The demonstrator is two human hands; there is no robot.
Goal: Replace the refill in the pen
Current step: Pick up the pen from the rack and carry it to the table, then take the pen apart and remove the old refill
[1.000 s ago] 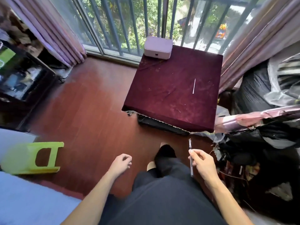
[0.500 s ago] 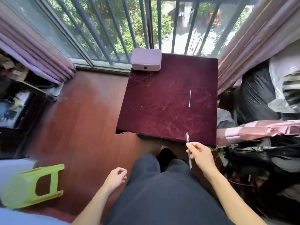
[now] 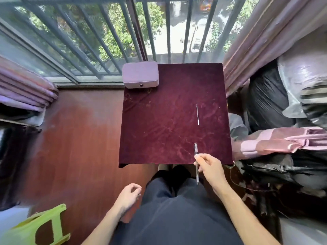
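My right hand [image 3: 210, 167] grips a clear pen [image 3: 195, 152] at its middle, holding it upright over the near edge of the small table [image 3: 159, 135], which is covered in dark red velvet. A thin white refill [image 3: 197, 114] lies alone on the cloth, farther back and a little right of centre, apart from the pen. My left hand [image 3: 129, 196] hangs low beside my left knee with its fingers loosely curled and nothing in it.
A lilac case [image 3: 140, 74] sits on the table's far left corner by the window bars. A green plastic stool [image 3: 37, 227] lies tipped at lower left. Black bags [image 3: 269, 98] and folded cloth crowd the right side.
The view has drawn closer to the table and now looks straight down on it. My right hand has carried the pen forward over the table's near edge. My left hand stays low.
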